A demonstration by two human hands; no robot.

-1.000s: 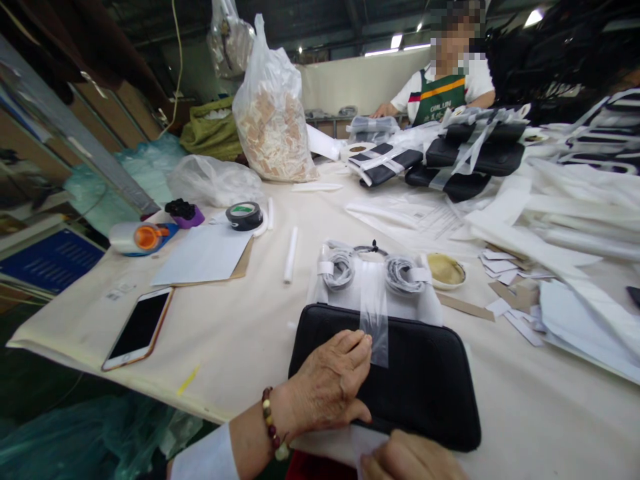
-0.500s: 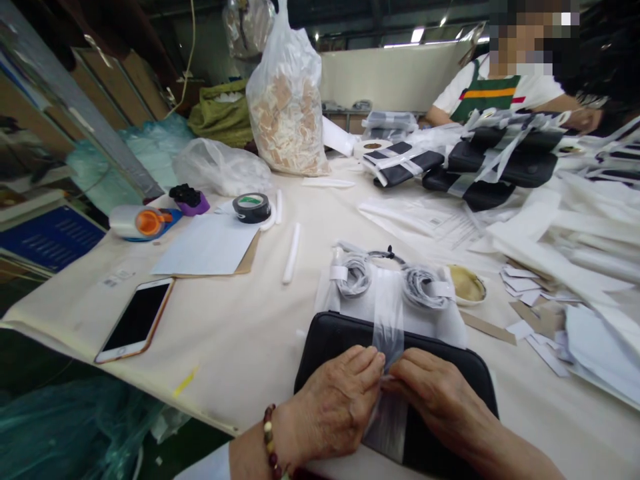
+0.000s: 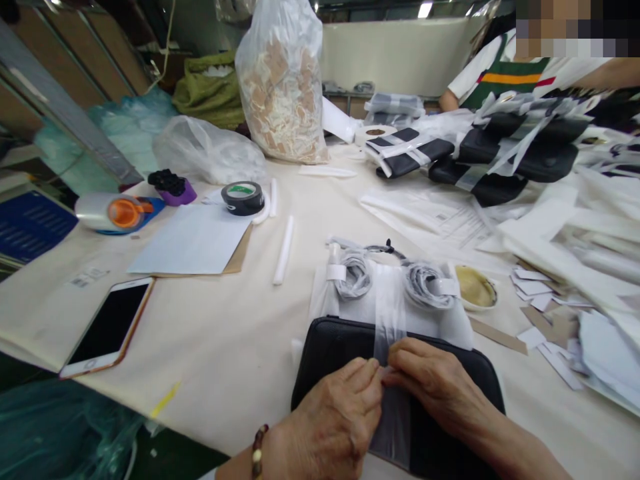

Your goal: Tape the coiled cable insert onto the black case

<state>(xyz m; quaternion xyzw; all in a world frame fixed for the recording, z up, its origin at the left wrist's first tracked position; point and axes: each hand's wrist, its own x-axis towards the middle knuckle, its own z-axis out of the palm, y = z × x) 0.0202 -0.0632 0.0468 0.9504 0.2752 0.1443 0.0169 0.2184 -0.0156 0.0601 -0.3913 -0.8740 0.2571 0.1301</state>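
Note:
A black case point(image 3: 345, 340) lies flat at the table's near edge, with a translucent plastic strip point(image 3: 393, 427) running over its middle. My left hand point(image 3: 335, 413) and my right hand point(image 3: 435, 373) meet over it, fingertips pinched on the strip. A beaded bracelet is on my left wrist. Beyond the case, and joined by the strip, sits white wrapping point(image 3: 387, 297) with two coiled grey cords on it, the left coil point(image 3: 354, 275) and the right coil point(image 3: 429, 285), each with a white band.
A phone point(image 3: 107, 327), a paper sheet point(image 3: 193, 240), black tape point(image 3: 243, 197) and a tape dispenser point(image 3: 117, 212) lie leftward. Wrapped black cases point(image 3: 520, 153) pile up at back right, near a co-worker point(image 3: 515, 73). A bag of scraps point(image 3: 285, 93) stands behind. Paper scraps point(image 3: 555, 320) lie right.
Both hands stay pinched at the strip, with slight finger shifts. The view has tilted down and turned slightly, so the left-side objects appear further left. The co-worker's arm has moved.

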